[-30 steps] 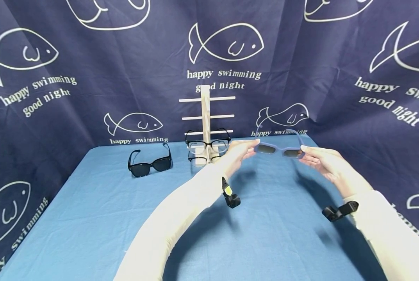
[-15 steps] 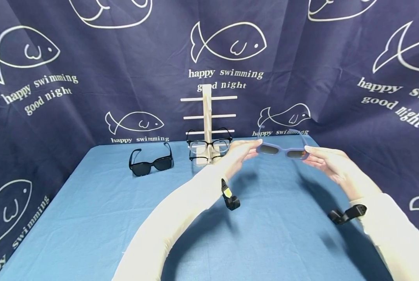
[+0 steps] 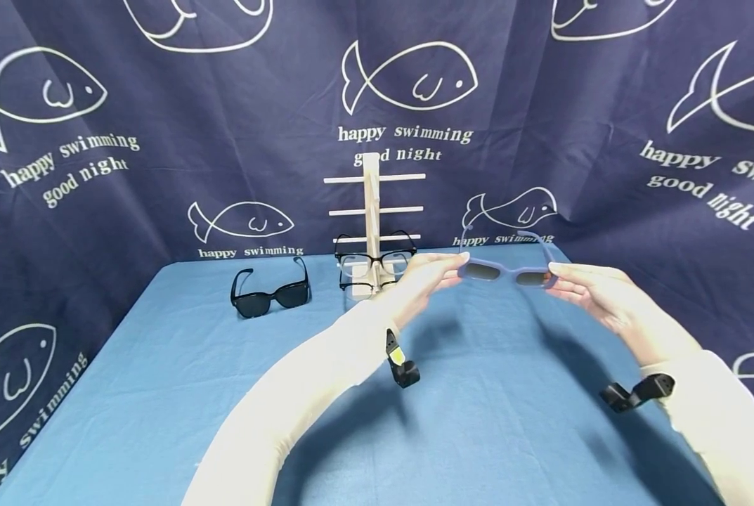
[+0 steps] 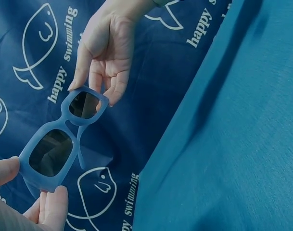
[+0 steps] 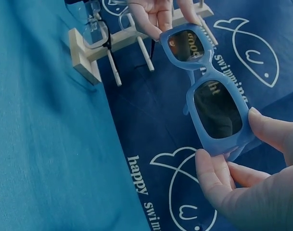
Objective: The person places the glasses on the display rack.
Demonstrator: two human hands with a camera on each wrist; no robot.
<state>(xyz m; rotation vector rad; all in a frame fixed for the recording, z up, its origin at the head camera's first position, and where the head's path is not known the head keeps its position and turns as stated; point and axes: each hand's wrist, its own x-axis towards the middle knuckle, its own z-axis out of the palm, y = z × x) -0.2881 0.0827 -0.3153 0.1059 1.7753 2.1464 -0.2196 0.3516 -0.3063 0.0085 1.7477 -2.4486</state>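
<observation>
Blue sunglasses held up between both hands, over the tabletop.
Left hand pinches the frame's 9 o'clock end, right hand pinches the 3 o'clock end; the white rack sits at 10 o'clock from them.

Left hand hides the rack base's right part; right wrist view cuts off the rack's upper rungs and clear glasses
</observation>
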